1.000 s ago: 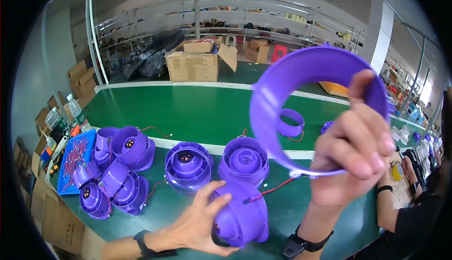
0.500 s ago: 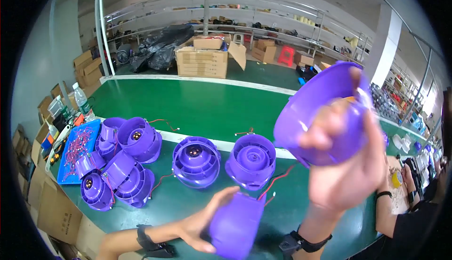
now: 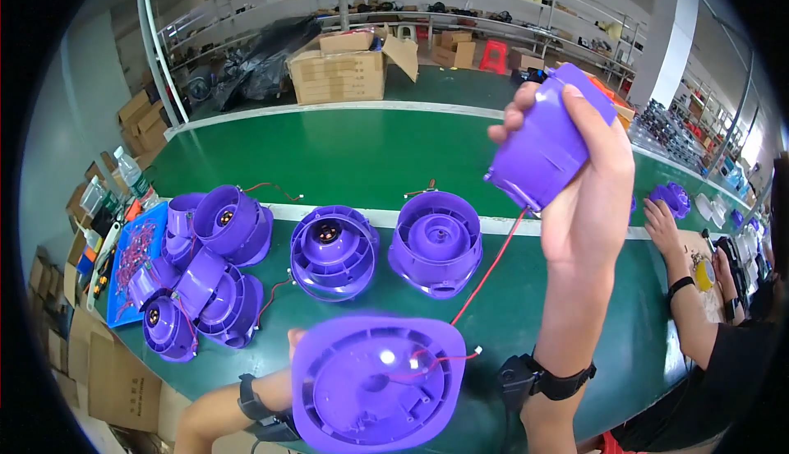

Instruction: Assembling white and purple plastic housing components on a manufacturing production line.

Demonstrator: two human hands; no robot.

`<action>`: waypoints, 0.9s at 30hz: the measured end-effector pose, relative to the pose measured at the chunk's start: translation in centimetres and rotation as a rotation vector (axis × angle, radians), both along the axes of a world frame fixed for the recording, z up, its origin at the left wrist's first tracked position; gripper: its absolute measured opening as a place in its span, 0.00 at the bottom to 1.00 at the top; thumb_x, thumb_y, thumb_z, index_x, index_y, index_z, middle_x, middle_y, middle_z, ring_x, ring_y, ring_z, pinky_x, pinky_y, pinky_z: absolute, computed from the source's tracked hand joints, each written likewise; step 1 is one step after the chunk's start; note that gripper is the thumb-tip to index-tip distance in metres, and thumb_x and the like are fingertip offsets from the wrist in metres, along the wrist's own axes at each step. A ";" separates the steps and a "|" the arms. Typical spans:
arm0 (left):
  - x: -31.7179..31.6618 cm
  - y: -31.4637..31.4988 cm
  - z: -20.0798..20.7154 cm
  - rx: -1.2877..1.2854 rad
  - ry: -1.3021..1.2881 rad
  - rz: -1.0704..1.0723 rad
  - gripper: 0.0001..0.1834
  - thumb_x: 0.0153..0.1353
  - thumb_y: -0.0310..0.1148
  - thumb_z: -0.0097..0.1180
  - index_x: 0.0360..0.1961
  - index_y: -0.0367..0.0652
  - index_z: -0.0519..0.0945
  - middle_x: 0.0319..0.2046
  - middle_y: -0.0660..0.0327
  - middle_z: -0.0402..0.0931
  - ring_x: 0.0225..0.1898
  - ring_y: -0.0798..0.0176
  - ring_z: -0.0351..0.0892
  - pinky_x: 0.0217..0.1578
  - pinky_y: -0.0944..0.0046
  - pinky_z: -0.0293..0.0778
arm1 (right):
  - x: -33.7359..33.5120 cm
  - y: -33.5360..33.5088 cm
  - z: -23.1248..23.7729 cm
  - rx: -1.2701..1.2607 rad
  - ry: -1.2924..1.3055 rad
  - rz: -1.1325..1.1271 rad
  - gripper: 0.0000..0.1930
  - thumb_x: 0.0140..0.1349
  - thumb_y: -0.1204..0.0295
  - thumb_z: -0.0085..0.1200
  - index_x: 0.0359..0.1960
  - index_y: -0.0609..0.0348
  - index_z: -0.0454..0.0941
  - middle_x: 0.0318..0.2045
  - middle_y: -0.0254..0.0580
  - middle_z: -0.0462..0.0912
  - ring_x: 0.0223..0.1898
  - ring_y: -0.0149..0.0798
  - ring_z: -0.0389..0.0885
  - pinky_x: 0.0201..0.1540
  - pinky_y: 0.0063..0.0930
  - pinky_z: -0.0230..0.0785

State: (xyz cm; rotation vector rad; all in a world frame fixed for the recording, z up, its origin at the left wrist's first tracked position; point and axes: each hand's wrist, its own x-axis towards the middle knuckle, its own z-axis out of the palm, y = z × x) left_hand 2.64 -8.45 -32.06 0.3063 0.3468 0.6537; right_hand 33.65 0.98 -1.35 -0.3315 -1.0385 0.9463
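Observation:
At the lower middle, my left hand (image 3: 294, 339) holds a purple plastic housing (image 3: 376, 388) from behind. Most of the fingers are hidden by it. Its round, ribbed hollow side is turned up, and a short red wire with a white plug (image 3: 478, 351) hangs out over the rim. Raised at the right, my right hand (image 3: 590, 187) is wrapped round a purple plastic part (image 3: 546, 142), its smooth side showing. A red wire (image 3: 493, 275) runs from this part's lower corner down to the rim of the left housing.
Two purple housings, one (image 3: 333, 253) left and another (image 3: 438, 244) right, stand upright mid-table. A cluster of purple housings (image 3: 234, 232) sits left, beside a blue tray (image 3: 123, 310) of wires. Water bottles (image 3: 131, 173) stand behind. A co-worker's arm (image 3: 686, 298) reaches in at right.
My left hand has turned its housing so the hollow side shows. My right hand has rotated its part from the open bowl side to a smooth side. The view has shifted slightly.

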 end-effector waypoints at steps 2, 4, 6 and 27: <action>0.5 0.7 1.2 0.032 -0.013 0.017 0.51 0.51 0.64 0.56 0.68 0.37 0.65 0.62 0.42 0.69 0.59 0.42 0.74 0.58 0.44 0.74 | -0.4 -0.1 0.4 -0.005 0.009 0.014 0.09 0.70 0.71 0.50 0.45 0.66 0.71 0.34 0.49 0.83 0.31 0.39 0.84 0.36 0.34 0.81; 0.6 1.5 2.9 0.074 -0.018 0.059 0.53 0.51 0.64 0.56 0.69 0.37 0.63 0.64 0.42 0.68 0.60 0.42 0.73 0.59 0.43 0.73 | -0.6 -0.5 0.3 -0.039 -0.427 -0.012 0.16 0.69 0.68 0.54 0.52 0.67 0.71 0.35 0.48 0.82 0.35 0.38 0.84 0.41 0.35 0.80; 0.7 2.3 4.3 0.120 -0.033 0.093 0.54 0.50 0.65 0.57 0.70 0.38 0.61 0.65 0.42 0.66 0.62 0.43 0.71 0.60 0.43 0.72 | -1.5 -1.5 -0.2 -0.048 -0.701 -0.109 0.25 0.63 0.73 0.61 0.60 0.66 0.68 0.32 0.37 0.80 0.33 0.29 0.80 0.40 0.25 0.74; 1.9 3.3 11.4 0.370 0.022 0.111 0.55 0.53 0.64 0.55 0.74 0.39 0.57 0.70 0.44 0.63 0.67 0.43 0.68 0.68 0.41 0.63 | -3.4 -5.5 1.6 -0.053 -1.394 -0.079 0.15 0.60 0.80 0.57 0.49 0.69 0.74 0.62 0.62 0.73 0.49 0.57 0.78 0.55 0.41 0.69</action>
